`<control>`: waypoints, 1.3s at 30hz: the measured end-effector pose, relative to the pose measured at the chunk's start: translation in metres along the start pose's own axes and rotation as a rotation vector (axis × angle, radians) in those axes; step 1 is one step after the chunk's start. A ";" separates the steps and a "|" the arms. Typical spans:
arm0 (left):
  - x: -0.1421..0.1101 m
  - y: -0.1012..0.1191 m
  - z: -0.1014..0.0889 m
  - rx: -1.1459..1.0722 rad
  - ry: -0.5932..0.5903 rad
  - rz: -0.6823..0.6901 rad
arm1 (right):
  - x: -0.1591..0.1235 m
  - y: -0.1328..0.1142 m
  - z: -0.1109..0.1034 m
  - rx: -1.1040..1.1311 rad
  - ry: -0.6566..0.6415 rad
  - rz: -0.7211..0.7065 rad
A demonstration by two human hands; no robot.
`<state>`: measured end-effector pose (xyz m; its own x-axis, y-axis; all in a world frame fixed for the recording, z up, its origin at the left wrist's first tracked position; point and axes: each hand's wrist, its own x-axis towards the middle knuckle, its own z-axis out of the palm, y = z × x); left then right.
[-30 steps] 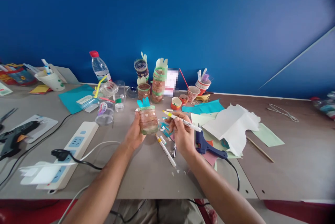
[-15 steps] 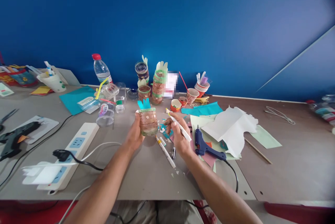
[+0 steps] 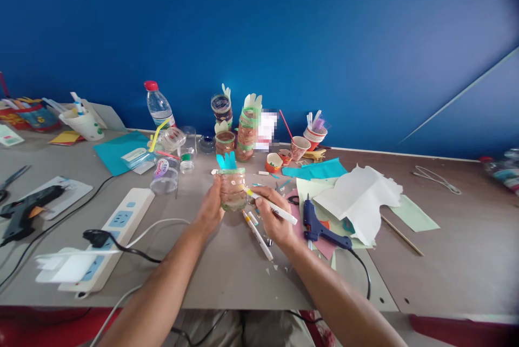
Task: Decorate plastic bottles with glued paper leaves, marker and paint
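Cradles a brown jar (image 3: pixel 233 189), seven o'clock from centre, in the curled left hand (image 3: pixel 210 204), likely for steadiness; pinches a white marker (image 3: pixel 284 214) in the right hand (image 3: pixel 277 225), likely for control, tip-first at the jar's three o'clock.

In the left hand (image 3: pixel 211 201), the jar (image 3: pixel 233 194); at the jar's right side, the tip of a marker (image 3: pixel 279 212) in the right hand (image 3: pixel 274 222), contact unclear. Just in front and right of the jar, a second marker (image 3: pixel 258 238) on the table (image 3: pixel 239 282). Left of the jar, a power strip (image 3: pixel 128 212) with a plug (image 3: pixel 95 238) in it; farther left, a glue gun (image 3: pixel 30 201). Behind the jar, other jars (image 3: pixel 245 133); behind and left, a water bottle (image 3: pixel 158 106); behind and right, a paper cup (image 3: pixel 300 148) with a straw (image 3: pixel 286 124) in it. Right of the jar, another glue gun (image 3: pixel 324 232) on paper sheets (image 3: pixel 310 187).
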<state>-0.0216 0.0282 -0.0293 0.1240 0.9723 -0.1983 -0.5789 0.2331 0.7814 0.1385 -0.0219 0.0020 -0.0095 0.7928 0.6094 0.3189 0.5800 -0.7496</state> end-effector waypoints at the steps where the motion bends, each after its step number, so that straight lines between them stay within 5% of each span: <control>1: 0.000 0.000 0.000 0.001 -0.004 0.007 | -0.001 0.001 0.001 0.003 0.015 0.010; 8: -0.003 0.002 0.005 0.023 0.052 -0.005 | -0.014 0.020 0.007 0.081 0.121 0.037; 18: -0.012 0.007 0.011 0.072 -0.011 0.018 | -0.002 0.010 0.002 -0.264 -0.107 -0.311; 28: 0.000 -0.002 -0.005 0.062 -0.003 0.016 | -0.005 0.014 0.000 -0.227 -0.035 -0.252; 39: -0.005 0.001 0.002 0.070 0.014 0.037 | -0.006 0.003 -0.002 -0.045 -0.044 -0.271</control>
<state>-0.0214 0.0235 -0.0264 0.0924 0.9799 -0.1766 -0.5253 0.1987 0.8274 0.1410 -0.0257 -0.0035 -0.1407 0.6174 0.7740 0.3405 0.7643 -0.5477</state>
